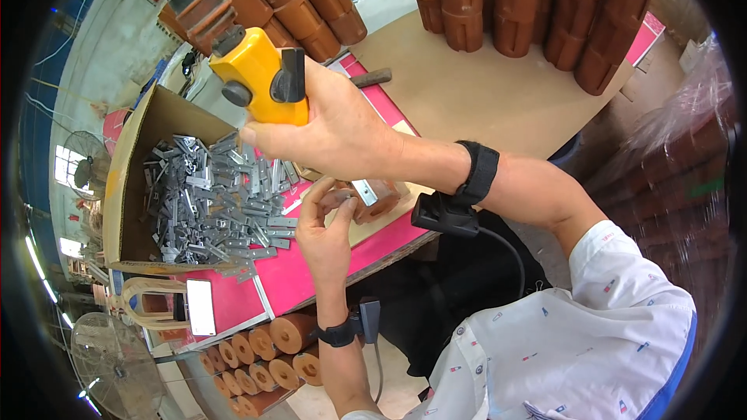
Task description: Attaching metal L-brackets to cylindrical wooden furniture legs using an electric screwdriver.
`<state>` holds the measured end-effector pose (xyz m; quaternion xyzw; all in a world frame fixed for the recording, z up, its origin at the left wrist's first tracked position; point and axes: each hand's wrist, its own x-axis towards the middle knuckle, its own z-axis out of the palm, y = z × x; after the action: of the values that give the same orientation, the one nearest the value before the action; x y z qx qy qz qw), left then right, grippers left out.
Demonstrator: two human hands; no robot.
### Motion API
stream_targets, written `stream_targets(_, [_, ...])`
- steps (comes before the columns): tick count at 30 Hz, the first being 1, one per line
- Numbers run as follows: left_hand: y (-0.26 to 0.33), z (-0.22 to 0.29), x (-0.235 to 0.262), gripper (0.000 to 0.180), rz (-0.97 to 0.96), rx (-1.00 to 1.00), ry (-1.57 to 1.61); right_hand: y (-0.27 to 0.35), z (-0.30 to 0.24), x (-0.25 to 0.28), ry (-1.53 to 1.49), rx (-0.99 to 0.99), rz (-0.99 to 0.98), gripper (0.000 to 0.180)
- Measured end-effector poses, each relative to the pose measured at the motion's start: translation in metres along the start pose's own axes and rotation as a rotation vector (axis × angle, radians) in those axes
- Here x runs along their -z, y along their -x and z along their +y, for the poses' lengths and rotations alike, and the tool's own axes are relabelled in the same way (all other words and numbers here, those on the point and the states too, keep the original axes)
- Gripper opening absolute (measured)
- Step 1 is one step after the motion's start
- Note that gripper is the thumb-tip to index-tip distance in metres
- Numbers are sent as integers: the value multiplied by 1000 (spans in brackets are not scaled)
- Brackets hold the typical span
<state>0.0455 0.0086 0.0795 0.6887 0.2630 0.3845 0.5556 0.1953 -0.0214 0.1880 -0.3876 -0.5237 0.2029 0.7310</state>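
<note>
Above the pink-topped bench [299, 276]: right hand [342, 128] clenched around yellow power tool [261, 78], long axis tilted up-left; left hand [325, 225] pinching brown block [377, 196]; cardboard box [136, 148] holding grey metal brackets [210, 202].

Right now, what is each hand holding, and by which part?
The right hand grips the yellow power tool by its lower body. The left hand pinches a small metal piece at its edge, against a brown part.
</note>
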Motion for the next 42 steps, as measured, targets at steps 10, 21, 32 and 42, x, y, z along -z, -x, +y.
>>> stream_targets(10, [0,9,-8,35,7,15,-81,5,4,-4,-92,-53,7,43])
stream_targets(21, [-5,8,-11,32,22,7,-143,5,5,0,-65,-32,11,43])
stream_targets(32, [-12,2,-10,27,-17,-26,-309,11,18,4,116,-3,6,40])
stream_targets(42, [-13,5,-11,21,-27,-22,-378,12,31,2,95,61,11,41])
